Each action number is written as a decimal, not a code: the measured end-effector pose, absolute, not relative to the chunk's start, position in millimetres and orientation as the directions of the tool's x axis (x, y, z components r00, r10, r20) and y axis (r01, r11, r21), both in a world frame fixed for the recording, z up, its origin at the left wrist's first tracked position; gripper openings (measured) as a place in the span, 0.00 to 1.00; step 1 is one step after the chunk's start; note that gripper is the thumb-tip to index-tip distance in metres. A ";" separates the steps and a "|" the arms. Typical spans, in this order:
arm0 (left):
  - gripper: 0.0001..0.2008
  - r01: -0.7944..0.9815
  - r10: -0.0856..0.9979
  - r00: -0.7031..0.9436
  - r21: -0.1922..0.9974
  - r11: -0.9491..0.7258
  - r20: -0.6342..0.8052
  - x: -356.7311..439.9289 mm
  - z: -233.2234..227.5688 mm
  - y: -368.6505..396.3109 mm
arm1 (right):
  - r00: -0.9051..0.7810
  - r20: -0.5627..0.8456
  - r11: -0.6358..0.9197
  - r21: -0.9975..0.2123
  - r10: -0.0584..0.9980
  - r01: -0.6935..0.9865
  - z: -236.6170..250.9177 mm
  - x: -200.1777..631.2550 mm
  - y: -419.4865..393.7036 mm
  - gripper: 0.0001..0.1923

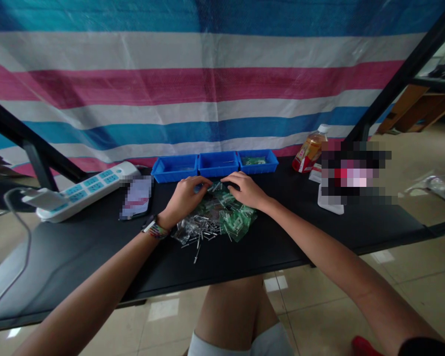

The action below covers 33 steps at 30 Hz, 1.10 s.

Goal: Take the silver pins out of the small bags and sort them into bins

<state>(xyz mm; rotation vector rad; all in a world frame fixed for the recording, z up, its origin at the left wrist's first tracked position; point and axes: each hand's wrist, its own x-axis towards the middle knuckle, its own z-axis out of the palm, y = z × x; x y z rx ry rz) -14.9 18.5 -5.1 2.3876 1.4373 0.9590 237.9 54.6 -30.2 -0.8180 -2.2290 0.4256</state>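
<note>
Loose metal rivets (198,247) and clear plastic bags (187,230) lie in a pile on the black table. Green-tinted bags (239,222) with small pale pins inside make up its right part. My left hand (188,195) curves over the pile's far left side, its thumb and fingertips close together; whatever is between them is too small to make out. Across from it, my right hand (247,190) reaches over the far right side with fingers bent and the thumb apart from them. A few small pins (217,186) show between the two hands.
Behind the pile stand three blue bins: left (175,173), middle (218,170) and right (259,167), the right one holding a green bag. A power strip (85,193) and phone (137,198) lie left. A drink bottle (309,151) stands right, near a blurred patch.
</note>
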 end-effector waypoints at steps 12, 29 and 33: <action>0.13 0.719 0.797 0.490 0.353 -0.599 0.354 -19.9 -16.0 25.9 | -0.587 0.501 0.770 -0.467 0.636 0.435 -41.1 236.9 61.5 0.18; 0.18 0.335 0.911 0.105 0.848 -0.410 0.399 -8.5 -2.1 17.2 | -0.364 0.418 0.460 -0.888 0.832 0.030 -23.7 228.4 52.8 0.11; 0.15 0.354 0.911 0.120 0.841 -0.409 0.394 -4.6 4.2 9.6 | -0.397 0.310 0.305 -0.949 0.864 -0.079 -21.7 225.0 51.8 0.14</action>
